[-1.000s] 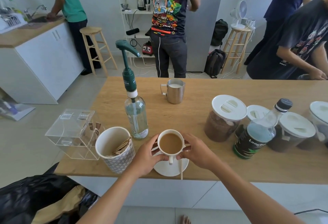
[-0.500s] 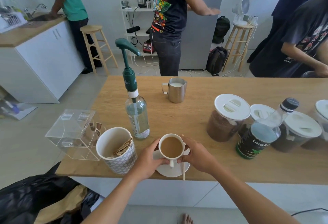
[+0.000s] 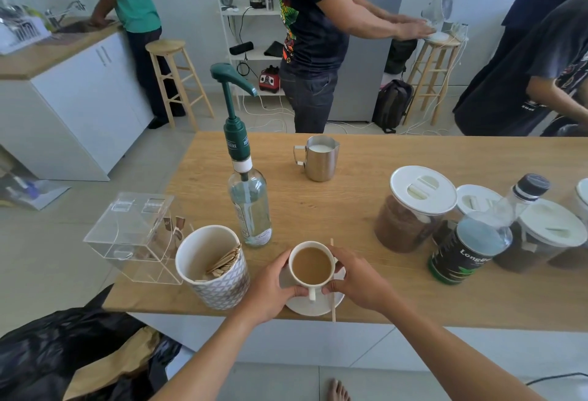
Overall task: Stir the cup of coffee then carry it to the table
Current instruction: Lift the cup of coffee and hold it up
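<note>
A white cup of milky coffee [image 3: 311, 265] sits on a white saucer [image 3: 313, 305] at the near edge of the wooden counter [image 3: 350, 209]. My left hand [image 3: 270, 289] grips the cup and saucer from the left. From the right, my right hand [image 3: 358, 279] does the same. A thin wooden stirrer [image 3: 333, 306] lies across the saucer's right side, partly under my right hand. The cup's handle points toward me.
A patterned cup of sachets [image 3: 216, 268] and a clear acrylic box [image 3: 133, 235] stand left of the saucer. A pump bottle [image 3: 249, 206] is just behind, a steel milk jug [image 3: 318, 159] farther back. Jars [image 3: 413, 209] and a dark bottle [image 3: 467, 251] crowd the right. People stand beyond the counter.
Both hands have stayed around the cup and saucer. The person in the dark shirt behind the counter has turned and reached to the right.
</note>
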Demonstrator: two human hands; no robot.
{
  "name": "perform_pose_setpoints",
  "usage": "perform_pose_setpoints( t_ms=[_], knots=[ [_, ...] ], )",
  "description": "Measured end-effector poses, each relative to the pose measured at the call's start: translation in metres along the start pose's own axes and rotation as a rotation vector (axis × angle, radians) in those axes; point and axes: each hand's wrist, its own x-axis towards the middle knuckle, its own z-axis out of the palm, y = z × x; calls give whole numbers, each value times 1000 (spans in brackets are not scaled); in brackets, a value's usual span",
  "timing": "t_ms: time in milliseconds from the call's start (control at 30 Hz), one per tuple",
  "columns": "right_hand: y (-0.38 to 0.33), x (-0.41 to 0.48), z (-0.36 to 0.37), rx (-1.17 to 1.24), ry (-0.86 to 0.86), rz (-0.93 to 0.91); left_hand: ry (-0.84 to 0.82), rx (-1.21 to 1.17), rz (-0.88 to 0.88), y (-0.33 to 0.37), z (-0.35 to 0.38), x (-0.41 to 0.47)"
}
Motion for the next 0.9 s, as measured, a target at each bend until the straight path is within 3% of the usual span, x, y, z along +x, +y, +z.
perform_pose_setpoints(
  t_ms=[900],
  knots=[
    [0,-3,4,55,-4,17,-17,24,-41,-1,-6,-4]
  ],
)
